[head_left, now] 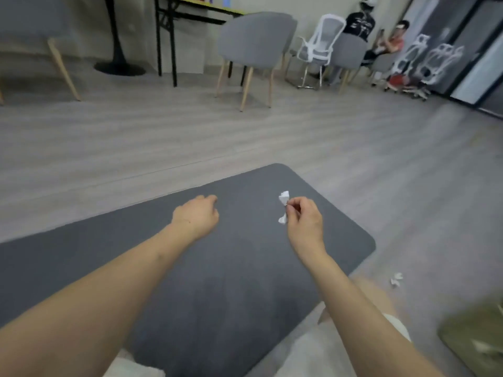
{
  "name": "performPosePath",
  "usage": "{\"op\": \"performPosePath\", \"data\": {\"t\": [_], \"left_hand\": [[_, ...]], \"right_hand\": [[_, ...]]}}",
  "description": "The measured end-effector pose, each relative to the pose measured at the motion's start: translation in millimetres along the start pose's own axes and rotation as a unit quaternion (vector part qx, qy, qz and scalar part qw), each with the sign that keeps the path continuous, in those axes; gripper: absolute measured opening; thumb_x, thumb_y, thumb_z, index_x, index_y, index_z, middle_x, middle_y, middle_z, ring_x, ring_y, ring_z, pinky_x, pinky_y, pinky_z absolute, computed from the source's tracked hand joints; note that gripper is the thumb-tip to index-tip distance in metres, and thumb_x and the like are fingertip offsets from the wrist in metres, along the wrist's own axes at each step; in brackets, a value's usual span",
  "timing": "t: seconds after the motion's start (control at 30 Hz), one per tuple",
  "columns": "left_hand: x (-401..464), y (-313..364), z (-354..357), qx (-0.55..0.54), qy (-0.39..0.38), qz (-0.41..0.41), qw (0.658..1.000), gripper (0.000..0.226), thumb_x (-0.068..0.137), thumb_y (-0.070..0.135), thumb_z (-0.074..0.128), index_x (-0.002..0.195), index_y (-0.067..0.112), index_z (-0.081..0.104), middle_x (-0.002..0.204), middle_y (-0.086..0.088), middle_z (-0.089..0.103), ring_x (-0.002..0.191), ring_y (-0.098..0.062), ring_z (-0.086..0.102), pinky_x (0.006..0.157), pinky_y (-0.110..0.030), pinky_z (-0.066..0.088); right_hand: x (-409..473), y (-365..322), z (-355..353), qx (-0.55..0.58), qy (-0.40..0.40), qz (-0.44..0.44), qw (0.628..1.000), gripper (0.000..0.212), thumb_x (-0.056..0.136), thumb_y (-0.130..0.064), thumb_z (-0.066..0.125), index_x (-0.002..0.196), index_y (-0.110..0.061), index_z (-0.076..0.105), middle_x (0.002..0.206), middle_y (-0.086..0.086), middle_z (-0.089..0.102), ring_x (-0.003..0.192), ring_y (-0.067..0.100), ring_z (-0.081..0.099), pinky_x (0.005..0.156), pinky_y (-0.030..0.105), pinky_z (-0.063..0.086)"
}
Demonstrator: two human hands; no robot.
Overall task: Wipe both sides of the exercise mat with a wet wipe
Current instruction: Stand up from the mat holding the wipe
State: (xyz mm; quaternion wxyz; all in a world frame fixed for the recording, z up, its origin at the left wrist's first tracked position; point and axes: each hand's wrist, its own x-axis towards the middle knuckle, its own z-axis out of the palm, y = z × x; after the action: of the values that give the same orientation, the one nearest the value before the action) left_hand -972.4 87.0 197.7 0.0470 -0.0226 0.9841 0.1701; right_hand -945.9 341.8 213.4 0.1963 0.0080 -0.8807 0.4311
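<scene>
Your exercise mat [217, 268] lies flat on the wood floor [190, 137] right in front of you, its rounded far end pointing toward the grey chair [253, 50], and both your arms reach out above it. Your right hand [303, 221] hangs over the mat's far right part, thumb and forefinger pinched tight on the wet wipe [283, 206], the other fingers curled in; the wipe is bunched into a small twist and held clear of the mat, which suggests you are carrying or regathering it rather than scrubbing at this instant. Your left hand [197, 216] hovers over the mat's middle, toward its far left edge, fingers loosely curled and holding nothing, probably ready to steady or lift the mat. A crumpled white scrap [396, 280] sits on the floor just off the mat's right edge, likely a used wipe set aside out of the way. Whether this upper face is already wiped, you cannot tell from here.
</scene>
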Motion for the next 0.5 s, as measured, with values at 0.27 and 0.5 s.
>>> {"op": "performPosePath", "data": {"t": [0.27,0.5], "left_hand": [[6,214,27,0.007,-0.065,0.22,0.973,0.046,0.106,0.029,0.033,0.152,0.028,0.042,0.146,-0.002,0.051,0.128,-0.027,0.054,0.099,-0.043,0.045],[17,344,52,-0.007,-0.072,0.364,0.929,0.045,0.105,0.025,0.035,0.148,0.023,0.046,0.143,-0.006,0.053,0.124,-0.031,0.056,0.094,-0.042,0.045]], "right_hand": [[1,61,-167,-0.078,0.167,0.101,0.978,0.01,0.099,-0.015,0.055,0.098,-0.016,0.065,0.098,0.005,0.068,0.093,0.019,0.065,0.083,0.035,0.051],[-10,95,-282,-0.204,0.246,0.128,0.939,0.008,0.099,-0.011,0.059,0.1,-0.014,0.066,0.098,0.0,0.061,0.09,0.015,0.057,0.074,0.022,0.035]]}}
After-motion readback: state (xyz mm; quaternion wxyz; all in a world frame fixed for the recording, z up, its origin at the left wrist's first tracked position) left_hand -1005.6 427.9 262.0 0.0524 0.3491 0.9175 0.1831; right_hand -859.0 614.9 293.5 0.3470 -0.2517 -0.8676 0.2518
